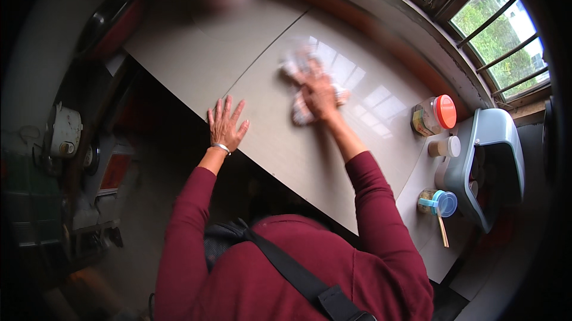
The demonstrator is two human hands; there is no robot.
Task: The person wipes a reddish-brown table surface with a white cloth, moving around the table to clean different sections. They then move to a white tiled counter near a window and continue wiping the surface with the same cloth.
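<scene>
My right hand (319, 93) presses down on a crumpled light cloth (301, 111) in the middle of a glossy beige countertop (262, 53). The cloth and hand are blurred with motion. My left hand (226, 123) lies flat with fingers spread at the counter's near edge, holding nothing. It wears a thin silver bangle at the wrist. Both arms are in dark red sleeves.
At the counter's right end stand a clear jar with an orange lid (434, 115), a small white-lidded container (444, 146), a jar with a blue lid (437, 203) and a grey-blue plastic rack (494, 160). A barred window (488, 29) runs along the far side. Dark clutter sits left.
</scene>
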